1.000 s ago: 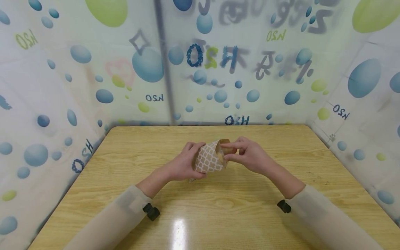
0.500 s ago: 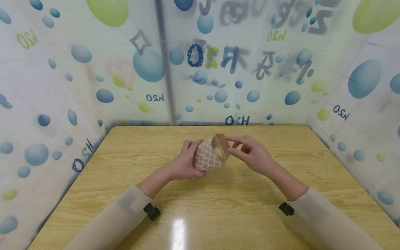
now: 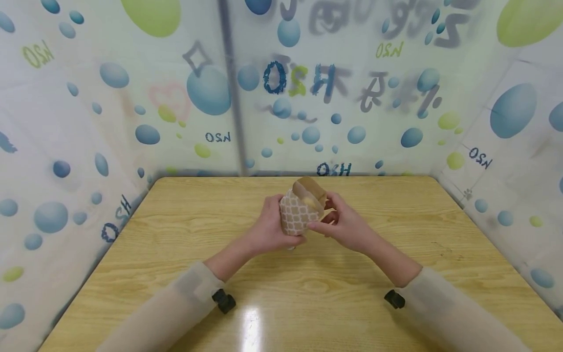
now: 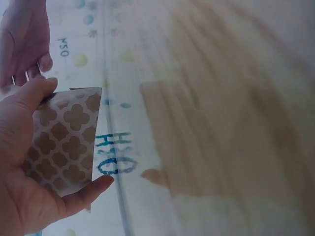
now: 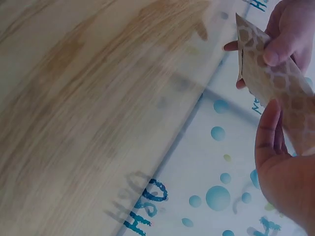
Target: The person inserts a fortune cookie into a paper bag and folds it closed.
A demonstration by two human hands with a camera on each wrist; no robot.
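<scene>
A brown paper bag (image 3: 296, 215) with a white lattice pattern is held above the table, its mouth gaping toward the upper right. Something pale tan (image 3: 310, 201) shows inside the mouth; its kind cannot be made out. My left hand (image 3: 271, 226) grips the bag from the left, thumb in front and fingers partly hidden behind it. At the bag's right edge, my right hand (image 3: 349, 225) has its thumb against the front and its curled fingers by the back of the mouth. The left wrist view shows the patterned side of the bag (image 4: 69, 137) in the left palm.
A light wooden table (image 3: 308, 303) lies below both hands. Behind it and at both sides hang white sheets (image 3: 176, 146) printed with blue and green bubbles. Dark clips (image 3: 224, 300) sit at the cuffs of both pale sleeves.
The bag has tipped more upright and shifted slightly right with my left hand. My right hand has moved from the mouth's flap down to the bag's right edge.
</scene>
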